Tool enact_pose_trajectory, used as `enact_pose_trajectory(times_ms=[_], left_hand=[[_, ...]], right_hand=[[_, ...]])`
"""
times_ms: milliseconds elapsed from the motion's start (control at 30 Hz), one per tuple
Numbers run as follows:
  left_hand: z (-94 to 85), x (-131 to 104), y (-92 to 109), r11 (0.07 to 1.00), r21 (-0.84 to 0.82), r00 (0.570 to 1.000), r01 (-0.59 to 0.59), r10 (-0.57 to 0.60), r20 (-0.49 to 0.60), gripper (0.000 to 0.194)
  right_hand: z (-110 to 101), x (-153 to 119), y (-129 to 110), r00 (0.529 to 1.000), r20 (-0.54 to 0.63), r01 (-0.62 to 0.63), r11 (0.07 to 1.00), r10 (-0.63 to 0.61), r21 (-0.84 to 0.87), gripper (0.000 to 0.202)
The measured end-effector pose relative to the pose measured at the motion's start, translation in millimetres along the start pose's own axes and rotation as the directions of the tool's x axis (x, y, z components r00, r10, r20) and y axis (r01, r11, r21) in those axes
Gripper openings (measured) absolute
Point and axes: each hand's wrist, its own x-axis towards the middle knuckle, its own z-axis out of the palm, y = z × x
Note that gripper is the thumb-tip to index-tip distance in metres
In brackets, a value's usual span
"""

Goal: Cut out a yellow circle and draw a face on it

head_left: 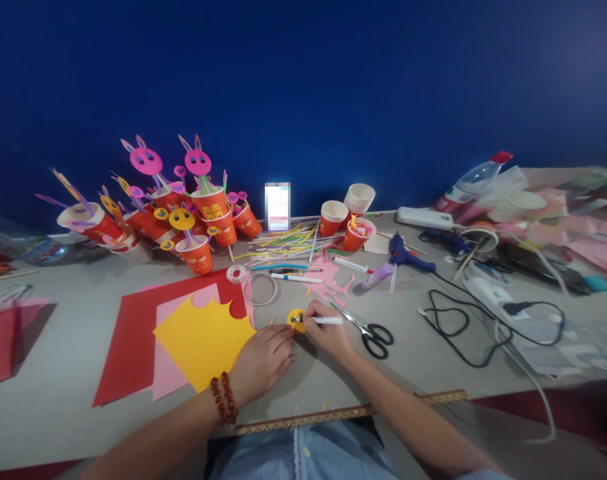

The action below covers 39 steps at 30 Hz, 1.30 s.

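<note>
A small yellow paper circle (295, 313) with dark eye-like marks lies on the table in front of me. My right hand (326, 328) is closed around a white marker pen (328, 321), its tip against the circle. At the circle's lower left edge, the fingertips of my left hand (266, 357) hold the paper down; part of the circle is hidden by the fingers. Beneath and beyond that hand lies a yellow paper sheet (203, 340) with scalloped cutouts, on top of pink paper (166, 380) and red paper (118, 360). Black-handled scissors (371, 333) rest right of my right hand.
Red paper cups (196, 257) with paper animal figures stand at the back left. Pipe cleaners (278, 243), a tape roll (260, 290) and pink paper scraps (328, 280) lie mid-table. To the right are a blue glue gun (408, 255), a looped black cable (453, 327) and a bottle (473, 180).
</note>
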Motion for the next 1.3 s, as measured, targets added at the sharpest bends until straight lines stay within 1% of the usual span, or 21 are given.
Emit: enact_pose_trajectory(times_ms=[267, 567, 867, 1100, 1300], left_hand=[[-0.3, 0.1, -0.2, 1.000, 0.000, 1.000, -0.004, 0.004, -0.004, 0.020], [0.5, -0.2, -0.4, 1.000, 0.003, 1.000, -0.002, 0.002, 0.001, 0.019], [0.9, -0.6, -0.9, 1.000, -0.002, 1.000, 0.000, 0.000, 0.004, 0.020], [1.1, -0.4, -0.5, 1.000, 0.004, 1.000, 0.005, -0.005, -0.001, 0.020], [1.3, -0.7, -0.9, 1.000, 0.003, 1.000, 0.000, 0.000, -0.005, 0.020]], right_hand=[[-0.3, -0.3, -1.0, 1.000, -0.022, 0.008, 1.000, -0.007, 0.010, 0.014], [0.4, -0.7, 0.5, 1.000, 0.028, 0.007, 1.000, -0.007, -0.003, 0.013], [0.5, -0.8, 0.1, 1.000, 0.019, -0.001, 1.000, 0.001, -0.019, 0.013], [-0.2, -0.5, -0.8, 0.999, 0.052, 0.006, 1.000, -0.004, -0.028, 0.011], [0.3, -0.8, 0.1, 1.000, 0.030, 0.001, 1.000, -0.001, -0.024, 0.013]])
